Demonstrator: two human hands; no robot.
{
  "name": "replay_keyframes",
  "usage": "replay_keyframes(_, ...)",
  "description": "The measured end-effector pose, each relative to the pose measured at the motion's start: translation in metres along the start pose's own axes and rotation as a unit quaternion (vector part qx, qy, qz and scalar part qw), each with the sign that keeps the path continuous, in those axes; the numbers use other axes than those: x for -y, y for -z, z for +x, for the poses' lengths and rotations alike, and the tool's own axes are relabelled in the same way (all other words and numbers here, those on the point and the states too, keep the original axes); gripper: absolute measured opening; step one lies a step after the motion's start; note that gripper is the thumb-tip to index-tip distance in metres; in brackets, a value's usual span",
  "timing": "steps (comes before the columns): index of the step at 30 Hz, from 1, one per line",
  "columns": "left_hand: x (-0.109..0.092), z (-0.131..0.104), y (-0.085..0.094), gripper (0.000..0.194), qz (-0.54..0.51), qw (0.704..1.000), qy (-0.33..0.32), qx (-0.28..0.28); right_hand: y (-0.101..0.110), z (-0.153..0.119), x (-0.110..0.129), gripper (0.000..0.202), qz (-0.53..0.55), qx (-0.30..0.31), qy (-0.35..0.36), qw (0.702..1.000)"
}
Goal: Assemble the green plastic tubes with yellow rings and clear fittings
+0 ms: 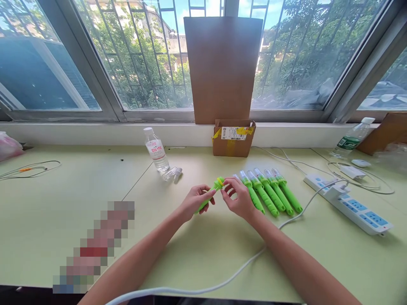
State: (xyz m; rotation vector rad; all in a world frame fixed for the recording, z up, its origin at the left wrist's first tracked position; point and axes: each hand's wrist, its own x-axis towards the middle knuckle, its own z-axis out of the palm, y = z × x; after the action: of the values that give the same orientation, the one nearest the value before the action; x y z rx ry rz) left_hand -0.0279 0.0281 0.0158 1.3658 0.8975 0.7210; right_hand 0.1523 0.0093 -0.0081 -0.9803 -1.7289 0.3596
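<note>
My left hand (199, 198) is wrapped round a green stick (205, 205), which tilts up to the right over the table. At its upper end is a ring-like green and yellow head (218, 183). My right hand (237, 197) has its thumb and index finger closed at that head; whether they pinch a small part there is too small to tell. Just right of my right hand, several green sticks with clear caps (269, 192) lie side by side on the table. Some small clear caps (172, 174) lie to the left, beyond my left hand.
A water bottle (156, 150) stands back left, and a small cardboard box (233, 139) by the window. At right are a power strip (349, 205), cables and another bottle (351, 139). A white cable (237, 273) crosses the table's front beneath my right forearm.
</note>
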Motion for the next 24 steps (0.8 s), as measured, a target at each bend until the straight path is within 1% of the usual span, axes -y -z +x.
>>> replay_keyframes(4, -0.001, -0.001, 0.001, 0.038, 0.007, 1.0, 0.004, 0.025, -0.005, -0.002, -0.007, 0.026, -0.018, 0.01, 0.001, 1.0)
replay_keyframes(8, 0.002, -0.001, -0.001, 0.036, 0.086, 0.996, -0.007, 0.033, -0.01, -0.005, -0.017, 0.013, -0.06, -0.021, 0.012, 0.998)
replay_keyframes(9, 0.003, 0.0, -0.002, 0.035, 0.12, 0.992, -0.017, 0.025, -0.01, -0.006, -0.019, 0.011, -0.07, -0.024, 0.018, 0.997)
replay_keyframes(11, 0.008, 0.002, -0.002, 0.032, 0.212, 0.976, -0.056, -0.014, -0.011, -0.007, -0.021, 0.01, -0.09, -0.027, 0.029, 0.995)
replay_keyframes(14, 0.017, 0.004, -0.003, 0.025, 0.35, 0.92, -0.135, -0.111, -0.011, -0.007, -0.022, 0.007, -0.109, -0.034, 0.041, 0.993)
replay_keyframes(16, 0.021, 0.005, -0.004, 0.022, 0.389, 0.894, -0.157, -0.156, -0.011, -0.006, -0.02, 0.005, -0.111, -0.042, 0.046, 0.992)
replay_keyframes(17, 0.023, 0.005, -0.005, 0.021, 0.394, 0.888, -0.164, -0.17, -0.011, -0.006, -0.02, 0.004, -0.11, -0.047, 0.048, 0.992)
replay_keyframes(19, 0.024, 0.003, -0.007, 0.02, 0.391, 0.885, -0.177, -0.182, -0.01, -0.005, -0.017, 0.003, -0.105, -0.053, 0.05, 0.992)
replay_keyframes(24, 0.02, 0.0, -0.009, 0.019, 0.365, 0.893, -0.195, -0.178, -0.007, -0.005, -0.013, 0.002, -0.089, -0.046, 0.045, 0.994)
